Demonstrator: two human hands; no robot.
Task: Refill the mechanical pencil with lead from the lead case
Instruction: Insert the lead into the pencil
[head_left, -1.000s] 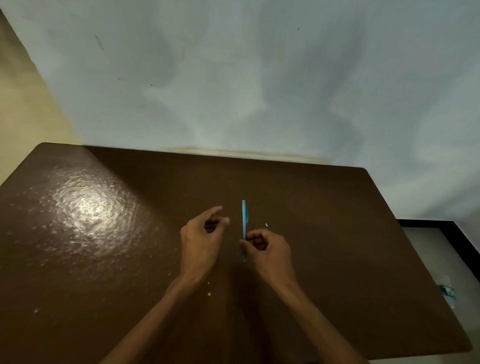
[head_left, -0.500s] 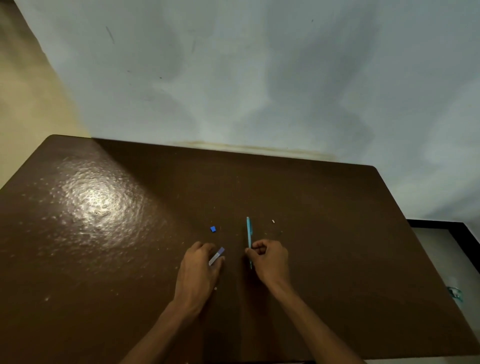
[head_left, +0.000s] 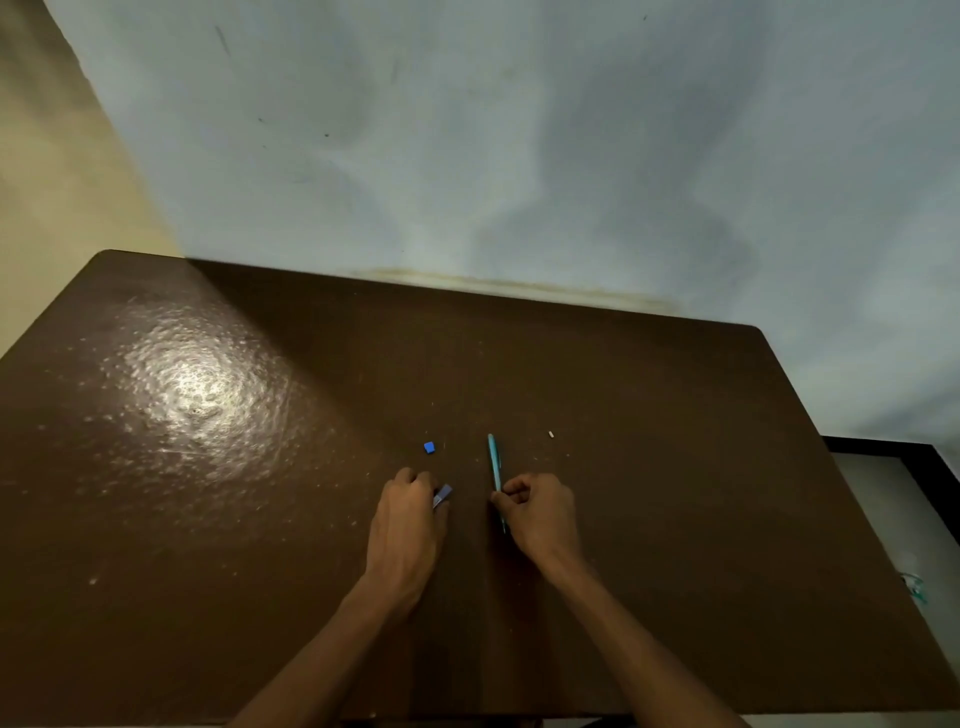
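Left hand (head_left: 408, 525): pinching lead case (head_left: 442, 496), cap (head_left: 429, 447) off for access | right hand (head_left: 537, 512): fingers curled round mechanical pencil (head_left: 494, 470), steadied for loading

Most of the lead case (head_left: 442, 495) is covered by the curled fingers of the left hand (head_left: 408, 525); only one pale end is seen at 2 o'clock of the knuckles. The lower part of the pencil (head_left: 494, 467) is hidden behind the right hand (head_left: 540, 512). No lead can be made out. The white speck (head_left: 550, 434) is too small to be identified. The desk (head_left: 208, 571) is cut off at the left and bottom edges, both forearms at the bottom.
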